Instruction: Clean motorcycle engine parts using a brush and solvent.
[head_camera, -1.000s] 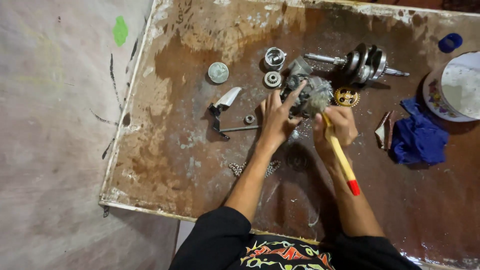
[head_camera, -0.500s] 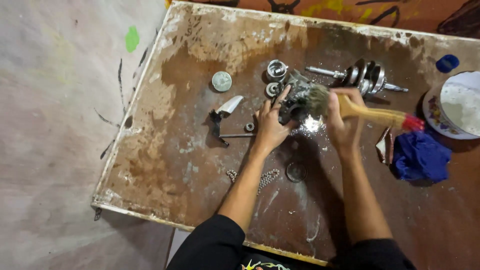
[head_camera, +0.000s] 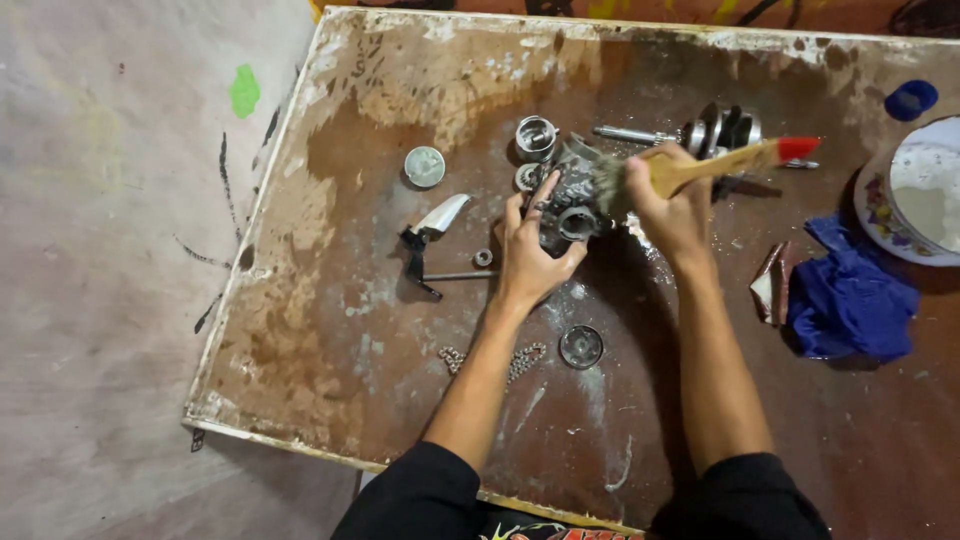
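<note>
Across a stained brown worktable (head_camera: 380, 330), the left hand (head_camera: 528, 255) grips a grimy grey metal engine casing (head_camera: 572, 205) steady while the right hand (head_camera: 668, 205) clasps a wooden red-tipped paintbrush (head_camera: 715, 165), bristles against it.

Board (head_camera: 330, 330) left half open; crankshaft (head_camera: 725, 130), rag (head_camera: 850, 295) crowd right.

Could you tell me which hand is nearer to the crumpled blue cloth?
Right. The right hand, holding the wooden brush, is left of the crumpled blue cloth; the left hand lies farther left.

The bowl (head_camera: 915, 190) is cut off at the right edge, its contents unclear.
</note>
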